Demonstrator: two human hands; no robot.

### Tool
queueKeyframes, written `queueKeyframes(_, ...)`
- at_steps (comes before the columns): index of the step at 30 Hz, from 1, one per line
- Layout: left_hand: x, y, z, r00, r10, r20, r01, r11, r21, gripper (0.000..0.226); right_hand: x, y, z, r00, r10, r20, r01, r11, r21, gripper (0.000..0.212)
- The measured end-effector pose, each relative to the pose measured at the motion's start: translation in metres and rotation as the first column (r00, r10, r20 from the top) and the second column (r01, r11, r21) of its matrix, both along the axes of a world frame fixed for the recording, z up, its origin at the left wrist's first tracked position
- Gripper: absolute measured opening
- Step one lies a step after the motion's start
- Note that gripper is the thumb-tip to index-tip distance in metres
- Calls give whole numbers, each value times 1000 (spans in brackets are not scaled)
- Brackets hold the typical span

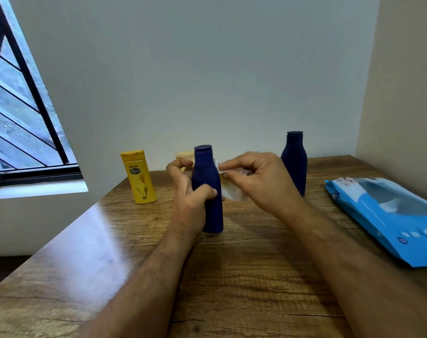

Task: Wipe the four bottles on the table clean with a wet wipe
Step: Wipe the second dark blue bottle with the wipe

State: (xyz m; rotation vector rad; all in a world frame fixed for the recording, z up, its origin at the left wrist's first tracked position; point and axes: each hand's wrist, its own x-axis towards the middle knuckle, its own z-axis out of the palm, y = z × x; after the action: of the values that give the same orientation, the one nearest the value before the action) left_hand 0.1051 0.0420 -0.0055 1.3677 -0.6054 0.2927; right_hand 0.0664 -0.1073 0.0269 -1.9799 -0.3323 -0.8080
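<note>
Bottles: near dark blue bottle (207,191) mid-wipe, standing near the middle of the table (244,276).

Yellow bottle (139,178) stands far left, untouched. Left hand (191,191) has a closed grip round the near bottle's body, probably to steady it. A pale bottle (184,156) is mostly hidden behind. Right hand (254,179) pinches the wipe (233,191) just beside the neck. Second blue bottle (294,162) waits behind it; wipe pack (390,215) lies far right within reach.
</note>
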Motion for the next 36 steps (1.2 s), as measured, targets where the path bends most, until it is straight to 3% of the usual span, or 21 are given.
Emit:
queueKeyframes(3, 1, 0, 4, 978, -129, -163, 100, 979, -176, 49, -2, -1, -1, 997, 52, -58, -53, 998, -22, 14)
queueKeyframes(8, -1, -4, 6, 925, -255, -281, 203, 958, -201, 49, 1, 2, -1, 998, -38, 50, 34, 997, 64, 17)
queueKeyframes(11, 1, -4, 4, 901, -251, -355, 185, 960, -210, 45, 0, 4, -1, 1000, -16, 19, 14, 997, 78, 16)
queueKeyframes(14, 4, -3, 4, 856, -313, -411, 197, 933, -300, 33, -5, 7, -3, 974, 142, -174, -153, 987, -47, 12)
queueKeyframes(17, 7, -1, 9, 829, -346, -440, 181, 910, -374, 35, -4, 5, -5, 960, 140, -242, -188, 964, -188, 10)
queueKeyframes(23, 4, -7, 7, 862, -158, -482, 90, 983, -161, 33, 0, 2, 0, 1000, -20, -23, 22, 997, 74, 10)
queueKeyframes(27, 6, -6, 5, 835, -173, -523, 82, 978, -192, 36, -3, 3, 1, 968, 102, -231, -103, 995, 8, 10)
queueKeyframes(29, 6, -4, 4, 831, -231, -506, 123, 964, -237, 27, -5, 1, 4, 917, 158, -367, -190, 980, -55, 8)
queueKeyframes(31, 7, -3, 2, 855, -223, -469, 133, 967, -218, 32, -7, -4, 7, 864, 186, -467, -253, 964, -85, 7)
queueKeyframes(33, 9, -5, 0, 893, -195, -406, 128, 974, -186, 40, -7, -8, 8, 877, 146, -458, -202, 976, -76, 5)
queueKeyframes(36, 15, -10, -4, 952, -101, -287, 91, 995, -50, 56, -2, -12, 5, 935, -20, -353, 17, 1000, -14, 8)
